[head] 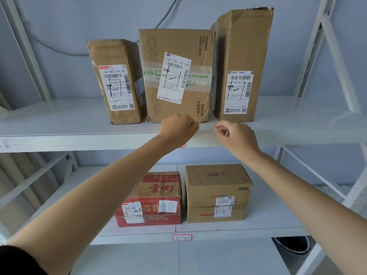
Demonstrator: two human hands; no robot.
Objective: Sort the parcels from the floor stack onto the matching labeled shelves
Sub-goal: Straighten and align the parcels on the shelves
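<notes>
Above the upper shelf's front edge, my left hand is a clenched fist gripping nothing beside the middle box, my right hand loosely curled, empty, near the tall box.

Grey cable runs across pale blue wall behind the rack. Dark round opening visible at lower right.
</notes>
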